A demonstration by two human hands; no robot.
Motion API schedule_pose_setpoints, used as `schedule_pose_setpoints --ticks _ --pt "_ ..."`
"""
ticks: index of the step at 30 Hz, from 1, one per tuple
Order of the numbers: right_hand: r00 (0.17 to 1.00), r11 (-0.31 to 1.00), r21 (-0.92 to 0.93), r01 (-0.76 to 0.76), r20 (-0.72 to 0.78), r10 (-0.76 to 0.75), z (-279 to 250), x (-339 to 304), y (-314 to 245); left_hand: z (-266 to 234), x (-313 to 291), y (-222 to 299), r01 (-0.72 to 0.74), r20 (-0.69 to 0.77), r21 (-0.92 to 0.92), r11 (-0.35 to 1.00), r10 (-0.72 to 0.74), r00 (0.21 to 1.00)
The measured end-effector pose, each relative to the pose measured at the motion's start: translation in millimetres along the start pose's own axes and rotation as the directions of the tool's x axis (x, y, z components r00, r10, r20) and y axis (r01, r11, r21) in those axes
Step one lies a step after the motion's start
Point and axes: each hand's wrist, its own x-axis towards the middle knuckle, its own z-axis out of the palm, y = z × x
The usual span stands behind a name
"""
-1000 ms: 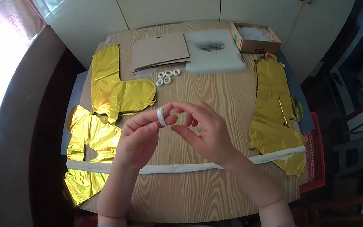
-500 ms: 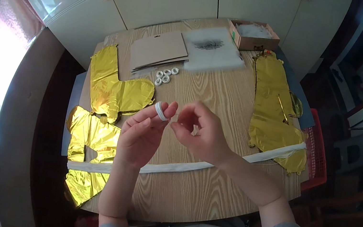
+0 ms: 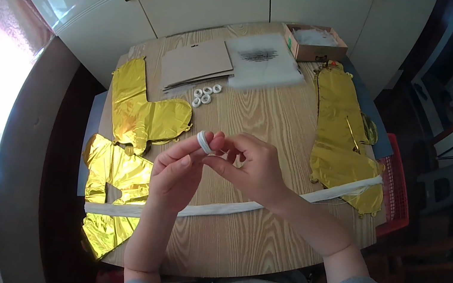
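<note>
A coil of white string or ribbon is wrapped round the fingertips of my left hand, whose fingers are pressed together and point up. My right hand comes in from the right with thumb and forefinger pinched beside the coil, touching the left fingertips. What sits in that pinch is too small to see. Beneath both wrists a long bundle of white strands stretches across the wooden table. Several small white coils lie grouped beyond my hands.
Gold foil balloons, flat, lie at the left, near left and right. Brown cardboard sheets and a translucent bag with dark thin pieces lie at the back. A cardboard box stands at the far corner; a red basket is beyond the right edge.
My right hand has moved left, closing the gap to the left fingertips. The coil on the left fingers has shifted and tilted slightly.
</note>
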Motion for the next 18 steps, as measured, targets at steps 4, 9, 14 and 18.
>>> schedule_pose_setpoints --ticks 4,9,14,18 --pt "0.996 0.993 -0.098 0.073 -0.048 -0.078 2 0 2 2 0 -1 -0.001 0.001 0.044 0.999 0.001 1.000" --pt "0.978 0.951 -0.267 0.154 -0.099 -0.186 0 0 3 8 0 -3 -0.013 -0.036 0.182 0.983 0.020 0.999" --pt "0.951 0.913 -0.334 0.234 -0.117 -0.286 2 0 11 12 1 -4 -0.001 -0.037 0.146 0.989 0.007 0.999" --pt "0.963 0.909 -0.364 0.205 -0.089 -0.253 0 1 8 8 1 -5 -0.029 0.005 0.183 0.983 0.029 1.000"
